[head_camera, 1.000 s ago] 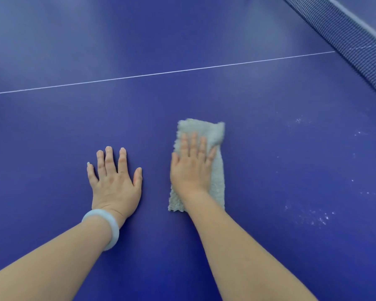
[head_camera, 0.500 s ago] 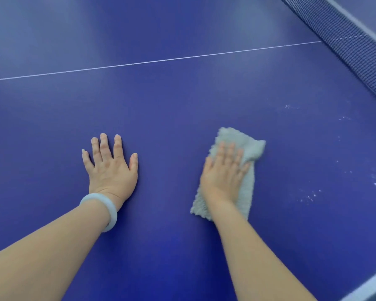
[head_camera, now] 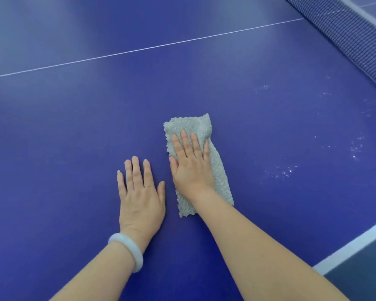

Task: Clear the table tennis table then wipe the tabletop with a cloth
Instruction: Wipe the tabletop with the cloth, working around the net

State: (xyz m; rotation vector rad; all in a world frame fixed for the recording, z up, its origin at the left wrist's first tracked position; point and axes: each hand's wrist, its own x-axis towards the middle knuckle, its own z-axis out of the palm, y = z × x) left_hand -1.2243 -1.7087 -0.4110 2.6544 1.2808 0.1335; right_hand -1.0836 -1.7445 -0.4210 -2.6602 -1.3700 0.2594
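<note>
Left hand (head_camera: 140, 198) flat, fingers straight, slightly spread. Right hand (head_camera: 190, 168) flat, fingers straight, close beside left. Forearms extended forward.

Bare forearms; a pale bangle (head_camera: 128, 249) circles the left wrist.

no readable text, labels or numbers, none on the tabletop (head_camera: 74, 148), cloth (head_camera: 195, 127) or net (head_camera: 356, 35)
</note>
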